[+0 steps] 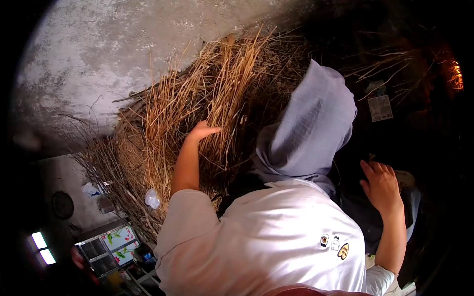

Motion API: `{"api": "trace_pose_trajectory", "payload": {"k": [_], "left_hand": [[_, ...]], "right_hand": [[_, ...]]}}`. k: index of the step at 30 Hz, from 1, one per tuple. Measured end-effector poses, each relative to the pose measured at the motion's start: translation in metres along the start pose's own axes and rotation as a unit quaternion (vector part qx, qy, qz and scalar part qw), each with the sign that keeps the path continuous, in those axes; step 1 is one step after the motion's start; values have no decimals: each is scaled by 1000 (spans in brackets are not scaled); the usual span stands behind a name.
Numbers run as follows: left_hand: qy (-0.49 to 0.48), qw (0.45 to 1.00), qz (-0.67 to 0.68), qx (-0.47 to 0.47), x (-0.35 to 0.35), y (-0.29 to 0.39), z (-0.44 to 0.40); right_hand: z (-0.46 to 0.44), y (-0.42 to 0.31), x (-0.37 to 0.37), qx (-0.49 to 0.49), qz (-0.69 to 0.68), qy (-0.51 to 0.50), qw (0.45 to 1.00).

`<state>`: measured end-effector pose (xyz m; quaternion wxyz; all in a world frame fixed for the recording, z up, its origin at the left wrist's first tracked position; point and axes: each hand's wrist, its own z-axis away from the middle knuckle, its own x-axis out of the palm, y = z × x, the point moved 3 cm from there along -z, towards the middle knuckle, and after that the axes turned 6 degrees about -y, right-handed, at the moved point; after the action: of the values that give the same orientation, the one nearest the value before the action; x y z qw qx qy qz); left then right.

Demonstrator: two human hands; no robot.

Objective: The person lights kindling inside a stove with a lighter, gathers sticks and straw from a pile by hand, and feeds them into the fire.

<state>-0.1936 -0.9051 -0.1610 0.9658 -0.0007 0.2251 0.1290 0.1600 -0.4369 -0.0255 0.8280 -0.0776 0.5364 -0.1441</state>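
Long dry straw (229, 84) stands in a loose, slanting bunch at the upper middle. My left hand (203, 130) is closed on its near side, the thumb lying across the stalks and the other fingers mostly hidden. On the right, my right hand (381, 185) is raised over dark cloth, its fingers apart and no held object visible. My grey-clothed leg (313, 118) rises between the two hands. My white shirt (276, 241) fills the lower middle.
Thin brushwood (111, 170) spreads left of the straw, with a crumpled plastic bag (152, 198) on it. A pale wall (113, 59) is behind. A fire (456, 74) glows at the far right, beyond a printed paper (380, 108). A glass-paned cabinet (111, 249) stands lower left.
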Motion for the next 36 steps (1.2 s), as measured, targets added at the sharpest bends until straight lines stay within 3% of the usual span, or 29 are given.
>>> {"api": "trace_pose_trajectory", "payload": {"k": [6, 9, 14, 16, 17, 20, 21, 22, 24, 30, 34, 36], "left_hand": [[97, 993, -44, 53, 15, 21, 43], [85, 988, 51, 117, 7, -1, 35], [66, 987, 74, 126, -13, 15, 97], [88, 989, 97, 71, -22, 16, 114], [148, 981, 94, 83, -23, 16, 119], [174, 979, 51, 92, -36, 11, 117], [208, 966, 55, 145, -39, 3, 107], [210, 965, 55, 146, -38, 2, 102], [308, 946, 34, 93, -43, -3, 94], [280, 941, 76, 173, -42, 33, 128], [291, 921, 169, 198, -43, 51, 156], [227, 926, 216, 209, -47, 50, 156]], "right_hand": [[0, -1, -3, -9, 14, 10, 1000], [0, -1, -4, -14, 19, 11, 1000], [-2, -1, -6, -16, 22, 8, 1000], [-2, 0, -6, -16, 20, 10, 1000], [-2, 1, -5, -15, 18, 10, 1000], [-2, 1, -6, -26, 32, 24, 999], [-2, 1, -7, -26, 32, 26, 999], [-2, 0, -8, -25, 35, 23, 999], [-1, 1, -9, -22, 38, 21, 999], [-4, 3, -10, -24, 43, 23, 999], [-16, -6, -27, -42, -12, 101, 994], [-22, -14, -40, -44, -50, 140, 988]]}}
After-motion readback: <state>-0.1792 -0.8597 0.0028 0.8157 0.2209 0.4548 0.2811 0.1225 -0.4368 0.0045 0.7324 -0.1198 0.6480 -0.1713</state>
